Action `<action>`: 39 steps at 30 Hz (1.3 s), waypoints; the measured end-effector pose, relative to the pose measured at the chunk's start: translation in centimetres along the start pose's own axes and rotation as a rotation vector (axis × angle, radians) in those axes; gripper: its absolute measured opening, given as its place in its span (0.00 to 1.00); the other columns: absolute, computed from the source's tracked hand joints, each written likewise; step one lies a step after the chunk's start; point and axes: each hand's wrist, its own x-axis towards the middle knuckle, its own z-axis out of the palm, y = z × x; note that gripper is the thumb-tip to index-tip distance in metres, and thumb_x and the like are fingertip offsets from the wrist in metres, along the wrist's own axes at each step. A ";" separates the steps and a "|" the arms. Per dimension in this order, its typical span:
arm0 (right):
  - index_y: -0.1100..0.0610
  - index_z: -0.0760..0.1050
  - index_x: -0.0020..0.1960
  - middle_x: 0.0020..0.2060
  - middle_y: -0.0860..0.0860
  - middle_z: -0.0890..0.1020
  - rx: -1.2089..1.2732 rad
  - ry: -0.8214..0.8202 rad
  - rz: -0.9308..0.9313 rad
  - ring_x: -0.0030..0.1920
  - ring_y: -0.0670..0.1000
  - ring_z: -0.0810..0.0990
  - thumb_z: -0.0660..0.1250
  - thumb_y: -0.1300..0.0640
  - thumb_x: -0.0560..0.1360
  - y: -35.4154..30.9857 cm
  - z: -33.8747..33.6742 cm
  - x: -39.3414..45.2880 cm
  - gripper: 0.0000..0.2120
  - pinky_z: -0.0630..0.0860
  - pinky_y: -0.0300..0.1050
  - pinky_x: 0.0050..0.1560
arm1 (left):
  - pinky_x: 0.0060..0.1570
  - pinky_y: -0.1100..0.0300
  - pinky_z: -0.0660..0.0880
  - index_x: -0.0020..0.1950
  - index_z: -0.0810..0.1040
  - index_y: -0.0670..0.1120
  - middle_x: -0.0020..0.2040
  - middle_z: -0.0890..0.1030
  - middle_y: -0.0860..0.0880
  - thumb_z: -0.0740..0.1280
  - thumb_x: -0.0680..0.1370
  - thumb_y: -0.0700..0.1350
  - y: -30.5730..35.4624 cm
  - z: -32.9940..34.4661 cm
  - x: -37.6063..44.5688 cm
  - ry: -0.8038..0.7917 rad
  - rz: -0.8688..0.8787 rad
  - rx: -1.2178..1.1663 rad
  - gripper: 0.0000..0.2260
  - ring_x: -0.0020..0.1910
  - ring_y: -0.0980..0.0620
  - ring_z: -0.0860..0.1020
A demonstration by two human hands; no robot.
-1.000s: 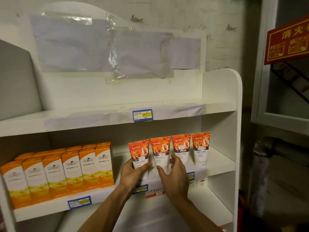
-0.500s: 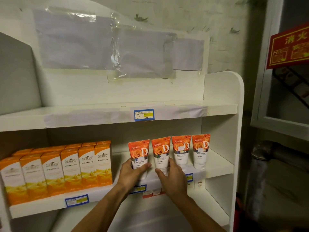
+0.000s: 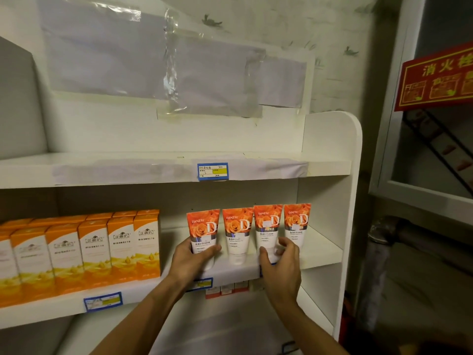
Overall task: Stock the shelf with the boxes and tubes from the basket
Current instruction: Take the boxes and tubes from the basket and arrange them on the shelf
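Several orange-and-white tubes stand upright in a row on the middle shelf (image 3: 322, 254). My left hand (image 3: 189, 262) grips the leftmost tube (image 3: 203, 233) near its base. My right hand (image 3: 281, 262) holds the third tube (image 3: 267, 226), thumb in front, fingers curled round its lower part. The second tube (image 3: 236, 231) stands free between my hands, and the fourth tube (image 3: 297, 224) stands just right of my right hand. A block of orange-and-white boxes (image 3: 94, 248) fills the left of the same shelf. The basket is out of view.
The top shelf (image 3: 330, 166) holds nothing and carries a blue price tag (image 3: 212, 171). A lower shelf (image 3: 230, 326) shows a few small boxes (image 3: 226, 289) under the middle board. The white side panel (image 3: 348, 226) closes the shelf on the right; a red sign (image 3: 435, 78) hangs beyond.
My right hand has shifted right from the second tube to the third tube. My left hand stays on the leftmost tube.
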 end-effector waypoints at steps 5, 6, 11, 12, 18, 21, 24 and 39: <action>0.49 0.63 0.72 0.66 0.48 0.76 -0.132 -0.098 0.013 0.64 0.55 0.77 0.73 0.41 0.71 -0.3 1.6 1.6 0.35 0.78 0.57 0.60 | 0.34 0.63 0.79 0.57 0.78 0.48 0.49 0.85 0.48 0.75 0.74 0.46 0.5 0.1 -0.4 0.001 0.005 0.003 0.14 0.44 0.51 0.85; 0.50 0.63 0.72 0.66 0.49 0.76 -0.155 -0.099 0.019 0.65 0.55 0.77 0.73 0.41 0.71 -0.3 1.7 1.9 0.35 0.78 0.57 0.60 | 0.33 0.63 0.78 0.57 0.78 0.47 0.49 0.85 0.48 0.75 0.74 0.46 0.6 0.1 -0.4 0.000 0.009 0.002 0.14 0.43 0.51 0.85; 0.51 0.65 0.73 0.66 0.50 0.76 -0.150 -0.114 0.033 0.65 0.57 0.77 0.73 0.46 0.73 0.2 1.6 2.5 0.33 0.77 0.60 0.61 | 0.35 0.63 0.79 0.57 0.78 0.48 0.50 0.85 0.48 0.75 0.74 0.46 0.6 0.0 -0.5 -0.011 0.005 -0.006 0.14 0.44 0.50 0.85; 0.51 0.65 0.73 0.66 0.50 0.77 -0.148 -0.113 0.031 0.65 0.57 0.77 0.73 0.46 0.73 0.2 1.6 2.5 0.32 0.77 0.60 0.60 | 0.35 0.63 0.79 0.58 0.78 0.47 0.50 0.85 0.48 0.75 0.74 0.46 0.6 0.1 -0.4 -0.011 0.002 -0.007 0.14 0.44 0.50 0.85; 0.51 0.66 0.70 0.63 0.50 0.78 -0.132 -0.132 0.011 0.62 0.56 0.79 0.75 0.48 0.72 0.3 0.9 2.6 0.31 0.78 0.58 0.58 | 0.32 0.65 0.77 0.57 0.78 0.47 0.48 0.85 0.47 0.75 0.74 0.45 0.7 0.0 -0.6 -0.009 0.007 -0.008 0.13 0.43 0.51 0.85; 0.51 0.66 0.69 0.63 0.50 0.77 -0.090 -0.074 0.034 0.62 0.56 0.79 0.76 0.49 0.71 -0.1 0.7 2.1 0.31 0.79 0.58 0.57 | 0.33 0.65 0.77 0.57 0.78 0.47 0.48 0.85 0.47 0.75 0.74 0.45 0.7 0.1 -0.6 -0.011 0.006 -0.008 0.13 0.43 0.51 0.84; 0.50 0.69 0.63 0.57 0.48 0.77 -0.026 0.071 -0.070 0.58 0.53 0.79 0.74 0.51 0.73 -0.5 0.6 0.0 0.22 0.82 0.50 0.52 | 0.33 0.64 0.77 0.57 0.79 0.47 0.49 0.85 0.46 0.75 0.74 0.46 0.6 -0.1 -0.4 -0.012 0.006 0.003 0.14 0.42 0.50 0.84; 0.51 0.66 0.73 0.66 0.49 0.76 -0.180 -0.160 -0.080 0.65 0.53 0.76 0.72 0.43 0.73 -1.0 5.1 -3.0 0.33 0.77 0.50 0.61 | 0.34 0.65 0.76 0.58 0.78 0.48 0.49 0.85 0.48 0.75 0.74 0.46 0.4 -0.1 -0.5 0.000 0.018 0.012 0.14 0.43 0.51 0.84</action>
